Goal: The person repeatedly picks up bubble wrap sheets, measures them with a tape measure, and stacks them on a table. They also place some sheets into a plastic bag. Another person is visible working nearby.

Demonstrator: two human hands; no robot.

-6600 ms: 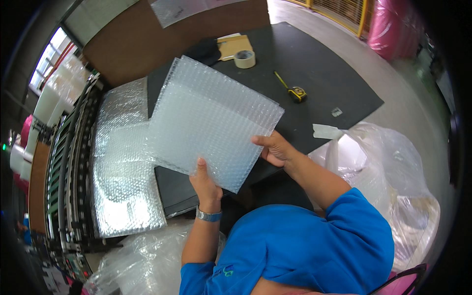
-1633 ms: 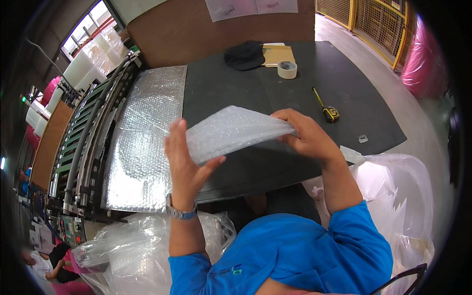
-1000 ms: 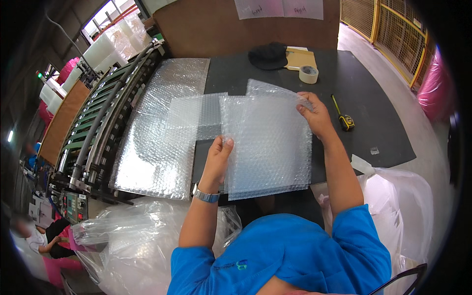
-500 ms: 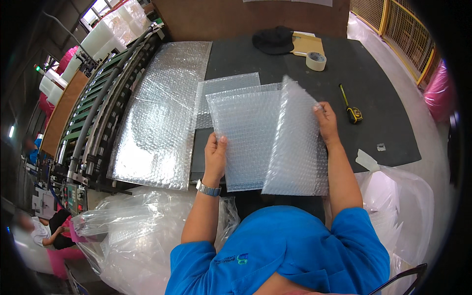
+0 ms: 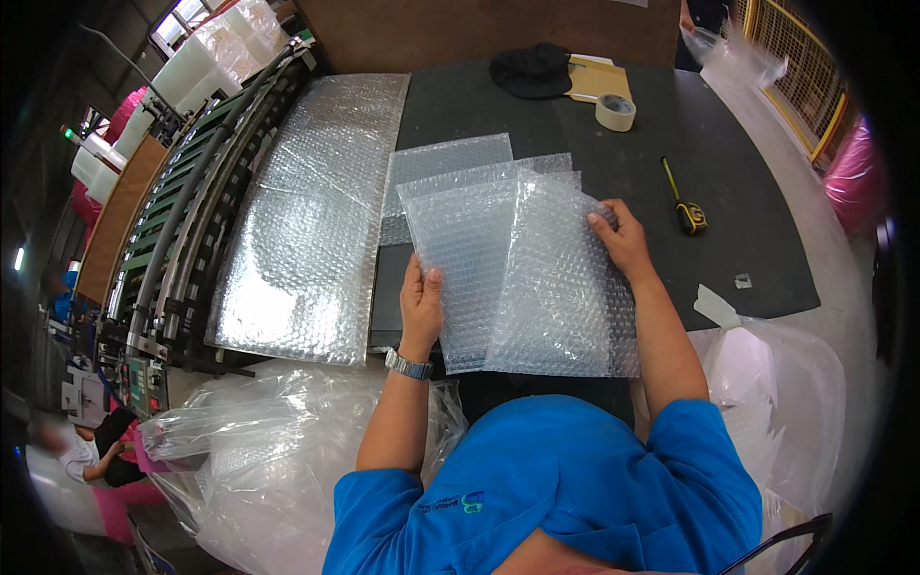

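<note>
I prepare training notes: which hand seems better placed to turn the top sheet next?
Probably the right hand: it holds the top sheet by its right side, while the left hand grips the lower sheets at their left edge.

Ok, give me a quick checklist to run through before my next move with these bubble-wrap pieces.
1. Left hand gripping the left edge of the bubble-wrap pieces: ok.
2. Right hand gripping their upper right side: ok.
3. Held pieces lined up edge to edge: not ok, they are fanned out at differing angles.
4. Number of held pieces confirmed: cannot tell, they overlap and are see-through.
5. Tape measure apart from the held pieces: ok, it lies to their right, its yellow blade out.
</note>
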